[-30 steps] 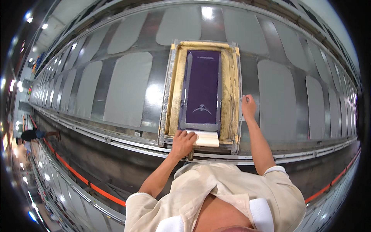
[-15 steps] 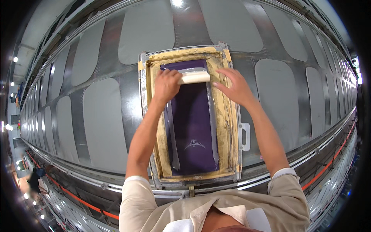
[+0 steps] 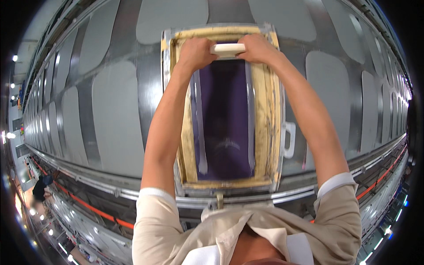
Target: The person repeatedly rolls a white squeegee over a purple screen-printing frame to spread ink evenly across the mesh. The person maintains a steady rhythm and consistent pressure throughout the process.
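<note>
A screen frame [image 3: 187, 132] with yellowed tape and a purple middle [image 3: 225, 110] lies on a long metal table among grey rounded panels [image 3: 115, 115]. A pale white squeegee [image 3: 227, 49] lies crosswise at the frame's far end. My left hand [image 3: 198, 54] grips the squeegee's left end and my right hand [image 3: 255, 48] grips its right end, fingers partly hidden behind it. The screen shows a faint light emblem [image 3: 226, 143] near its near end. A white handle [image 3: 289, 140] sticks out from the frame's right side, below my right arm.
Rows of grey panels [image 3: 331, 106] run along the table to both sides. Metal rails [image 3: 293, 194] and an orange bar [image 3: 97, 210] run along the near side. At the far left, a person in dark clothing [image 3: 39, 187] is beside the neighbouring line. Lights show at the edges.
The squeegee has travelled from the frame's near end to its far end. My right hand has left the frame's right side and closed on the squeegee beside my left hand.
</note>
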`<state>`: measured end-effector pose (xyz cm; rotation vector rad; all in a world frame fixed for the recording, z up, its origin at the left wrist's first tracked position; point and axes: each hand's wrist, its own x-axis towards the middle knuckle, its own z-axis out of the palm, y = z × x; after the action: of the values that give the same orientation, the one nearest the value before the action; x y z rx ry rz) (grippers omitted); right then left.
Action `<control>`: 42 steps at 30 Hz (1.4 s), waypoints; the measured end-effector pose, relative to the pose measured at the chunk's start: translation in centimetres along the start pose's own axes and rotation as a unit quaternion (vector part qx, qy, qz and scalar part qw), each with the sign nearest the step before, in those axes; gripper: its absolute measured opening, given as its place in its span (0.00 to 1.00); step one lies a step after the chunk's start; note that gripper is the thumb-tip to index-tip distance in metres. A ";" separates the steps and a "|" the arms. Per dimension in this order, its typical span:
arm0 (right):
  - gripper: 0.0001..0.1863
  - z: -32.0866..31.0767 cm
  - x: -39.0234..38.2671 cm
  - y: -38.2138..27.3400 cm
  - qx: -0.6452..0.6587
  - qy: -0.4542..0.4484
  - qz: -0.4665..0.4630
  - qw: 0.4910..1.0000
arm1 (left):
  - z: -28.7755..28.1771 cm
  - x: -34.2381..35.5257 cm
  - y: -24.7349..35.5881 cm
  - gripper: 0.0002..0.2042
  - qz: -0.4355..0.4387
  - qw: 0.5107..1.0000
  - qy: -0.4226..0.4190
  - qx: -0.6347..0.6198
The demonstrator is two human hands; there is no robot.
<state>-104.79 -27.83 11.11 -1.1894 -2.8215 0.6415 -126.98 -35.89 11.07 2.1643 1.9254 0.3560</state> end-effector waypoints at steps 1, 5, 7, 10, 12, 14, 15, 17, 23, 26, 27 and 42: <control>0.14 0.6 -1.8 -0.7 0.002 0.006 -0.007 1.000 | 0.4 -1.5 0.6 0.14 0.015 1.000 0.002 0.002; 0.11 5.1 -10.9 -3.9 -0.012 0.035 -0.055 0.998 | 2.5 -11.4 3.8 0.10 0.073 0.996 0.043 -0.027; 0.11 6.4 -16.1 -7.3 -0.020 0.025 -0.070 0.997 | 2.4 -18.0 6.0 0.08 0.074 0.995 0.058 -0.036; 0.15 8.3 -26.0 -12.5 -0.008 -0.021 -0.038 0.999 | 3.5 -28.3 10.7 0.09 0.055 0.998 0.037 -0.013; 0.19 10.0 -30.9 -14.0 0.007 -0.030 -0.047 0.998 | 3.6 -33.1 13.1 0.10 0.070 0.996 0.034 -0.044; 0.19 10.8 -33.4 -15.1 0.017 -0.006 -0.068 0.998 | 2.9 -35.6 14.3 0.12 0.064 0.997 0.019 -0.042; 0.19 10.8 -34.0 -15.4 0.021 0.004 -0.078 0.997 | 2.8 -36.1 14.6 0.13 0.060 0.997 0.010 -0.042; 0.17 10.0 -33.0 -15.1 0.019 -0.037 -0.064 0.997 | 2.5 -35.1 14.1 0.12 0.058 0.998 -0.011 -0.033; 0.12 5.2 -17.6 -8.7 -0.005 0.025 -0.068 0.997 | 0.3 -19.6 7.4 0.11 0.064 0.997 0.027 0.027; 0.12 1.7 -7.9 -3.6 0.017 0.059 -0.057 0.996 | -0.8 -8.9 3.2 0.12 0.069 0.995 0.042 0.051; 0.13 0.6 -5.0 -2.3 0.009 0.046 -0.046 0.998 | -1.1 -5.7 2.1 0.13 0.058 0.996 0.022 0.060; 0.14 1.8 -1.9 -0.5 0.015 0.028 -0.028 0.999 | -0.1 -2.9 0.6 0.16 0.038 0.999 0.021 0.017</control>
<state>-104.07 -30.14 9.89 -1.1029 -2.7782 0.6351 -126.78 -38.85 11.29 2.2734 1.8877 0.3885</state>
